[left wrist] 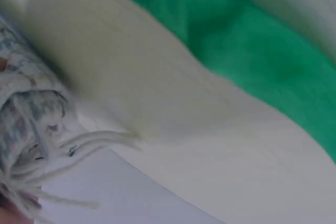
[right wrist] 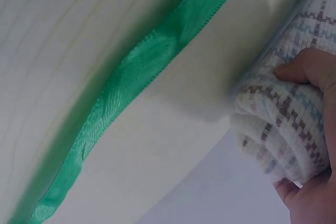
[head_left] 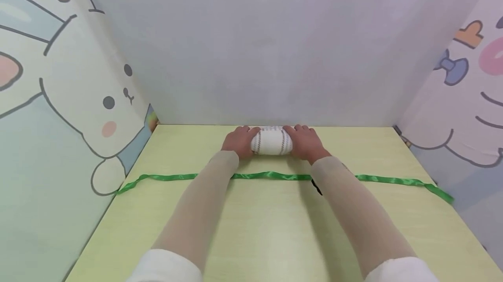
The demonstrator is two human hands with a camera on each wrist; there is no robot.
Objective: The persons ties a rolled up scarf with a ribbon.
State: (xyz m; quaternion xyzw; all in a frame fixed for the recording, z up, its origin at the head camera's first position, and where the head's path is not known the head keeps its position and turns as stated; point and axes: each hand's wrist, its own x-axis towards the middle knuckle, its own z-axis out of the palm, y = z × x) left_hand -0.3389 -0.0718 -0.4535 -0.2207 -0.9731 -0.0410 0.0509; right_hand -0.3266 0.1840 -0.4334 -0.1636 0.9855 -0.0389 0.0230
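A rolled white woven cloth [head_left: 271, 141] with brownish and bluish bands lies crosswise near the table's far edge. My left hand [head_left: 239, 142] grips its left end and my right hand [head_left: 305, 143] its right end. In the left wrist view, loose fringe threads hang from the end of the roll [left wrist: 29, 85]; that hand is mostly hidden there. The right wrist view shows the spiral layers of the cloth [right wrist: 283, 114], with my right hand [right wrist: 317, 182] holding it, thumb on one side and fingers on the other.
A green ribbon [head_left: 271, 176] runs left to right across the pale wooden table [head_left: 271, 229], passing under both forearms. A plain wall [head_left: 271, 46] stands behind the table. Side panels with a cartoon rabbit [head_left: 90, 98] and other drawings [head_left: 452, 66] flank it.
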